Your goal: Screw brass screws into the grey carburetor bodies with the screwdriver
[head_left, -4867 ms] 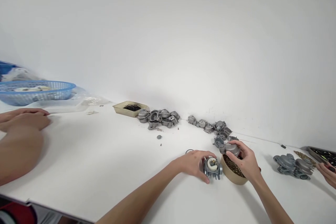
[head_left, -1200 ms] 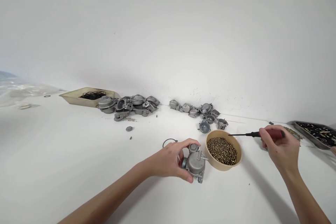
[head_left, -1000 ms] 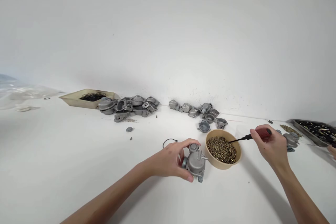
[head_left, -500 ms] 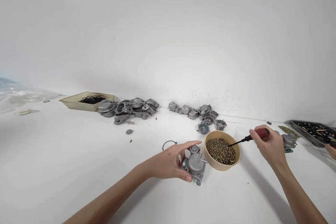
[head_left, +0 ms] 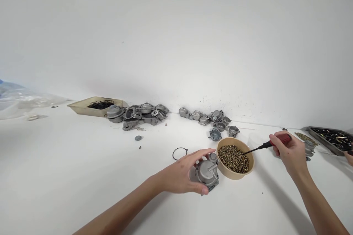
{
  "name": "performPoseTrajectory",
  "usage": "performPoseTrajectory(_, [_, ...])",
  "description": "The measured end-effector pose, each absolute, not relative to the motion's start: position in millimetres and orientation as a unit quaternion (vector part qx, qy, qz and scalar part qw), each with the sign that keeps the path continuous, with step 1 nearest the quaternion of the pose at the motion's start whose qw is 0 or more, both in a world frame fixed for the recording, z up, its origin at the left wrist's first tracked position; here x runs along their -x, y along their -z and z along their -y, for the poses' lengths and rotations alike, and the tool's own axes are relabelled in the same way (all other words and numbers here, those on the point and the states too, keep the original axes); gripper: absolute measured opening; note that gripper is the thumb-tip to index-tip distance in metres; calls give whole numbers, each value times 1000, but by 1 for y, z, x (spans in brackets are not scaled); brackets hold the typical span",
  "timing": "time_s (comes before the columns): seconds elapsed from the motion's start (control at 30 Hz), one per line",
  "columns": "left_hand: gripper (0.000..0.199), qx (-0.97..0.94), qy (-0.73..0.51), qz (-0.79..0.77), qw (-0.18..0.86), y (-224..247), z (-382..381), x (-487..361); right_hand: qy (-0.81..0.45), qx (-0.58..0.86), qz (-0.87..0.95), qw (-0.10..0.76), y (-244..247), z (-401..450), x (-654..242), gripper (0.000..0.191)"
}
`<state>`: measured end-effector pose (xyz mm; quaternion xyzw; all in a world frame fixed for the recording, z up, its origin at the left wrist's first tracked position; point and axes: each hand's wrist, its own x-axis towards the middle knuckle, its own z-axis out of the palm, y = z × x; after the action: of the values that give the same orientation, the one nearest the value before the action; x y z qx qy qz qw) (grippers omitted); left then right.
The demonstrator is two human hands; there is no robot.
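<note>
My left hand [head_left: 187, 172] is wrapped round a grey metal housing [head_left: 207, 172] with a domed top, fingers along its far side and thumb at the near side. Right of it, close by, stands a tan bowl [head_left: 234, 175] filled with small brass-coloured screws [head_left: 233, 158]. My right hand [head_left: 293, 154] grips a screwdriver [head_left: 281, 140] by its red and black handle; the dark shaft slants down left and its tip is among the screws. A thin black ring gasket [head_left: 179, 153] lies on the table behind my left hand.
Grey housings [head_left: 146, 114] are piled at the back left beside a cream tray [head_left: 79, 108] of black rings. More housings [head_left: 215, 117] lie at the back centre. At right are a dark tray [head_left: 328, 143] of parts and another person's hand [head_left: 349, 158]. Plastic bags [head_left: 24, 99] lie far left.
The housing in my left hand has turned, its round cap now nearer the bowl. My right hand has shifted slightly right, the screwdriver tip still in the screws. The whole view has shifted a little.
</note>
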<state>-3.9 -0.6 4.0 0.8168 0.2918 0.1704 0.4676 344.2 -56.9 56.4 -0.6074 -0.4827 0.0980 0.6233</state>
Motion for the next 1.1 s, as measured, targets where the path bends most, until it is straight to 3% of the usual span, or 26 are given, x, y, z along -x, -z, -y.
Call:
performPoseTrajectory(0.53, [92,-865,-215,-274,362,-7,11,-7,-274,514,441,683,-70,73,-324,31])
performPoseTrajectory(1.1, [92,-865,-227,-273,355,-6,10,-7,-361,494,487,623,-59,80,-290,37])
